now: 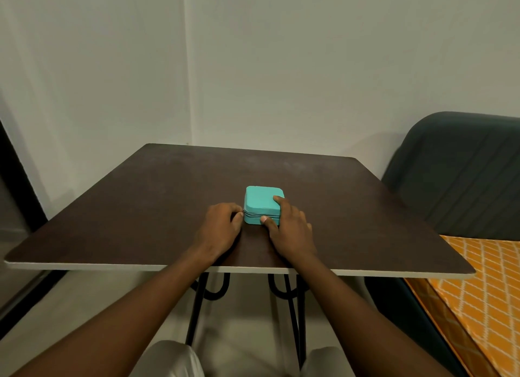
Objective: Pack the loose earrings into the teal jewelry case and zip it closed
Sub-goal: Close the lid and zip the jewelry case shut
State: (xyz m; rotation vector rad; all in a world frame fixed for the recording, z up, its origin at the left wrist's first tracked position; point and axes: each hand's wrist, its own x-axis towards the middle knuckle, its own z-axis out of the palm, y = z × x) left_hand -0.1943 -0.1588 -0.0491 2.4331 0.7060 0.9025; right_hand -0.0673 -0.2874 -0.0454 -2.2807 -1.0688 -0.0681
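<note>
A small teal jewelry case (260, 201) with rounded corners sits lid down on the dark brown table (140, 202), a little in front of the table's middle. My right hand (289, 227) grips its right side, forefinger on the lid and thumb on the front wall below the zip line. My left hand (222, 224) is at the case's front left corner, fingertips pinched at the zip line, probably on the zipper pull, which is too small to make out. No loose earrings are in view.
The table stands in a corner of pale walls on black metal legs (197, 306). A dark green padded chair (455, 174) stands at the right, with an orange patterned cloth (484, 292) below it. My knees show at the bottom edge.
</note>
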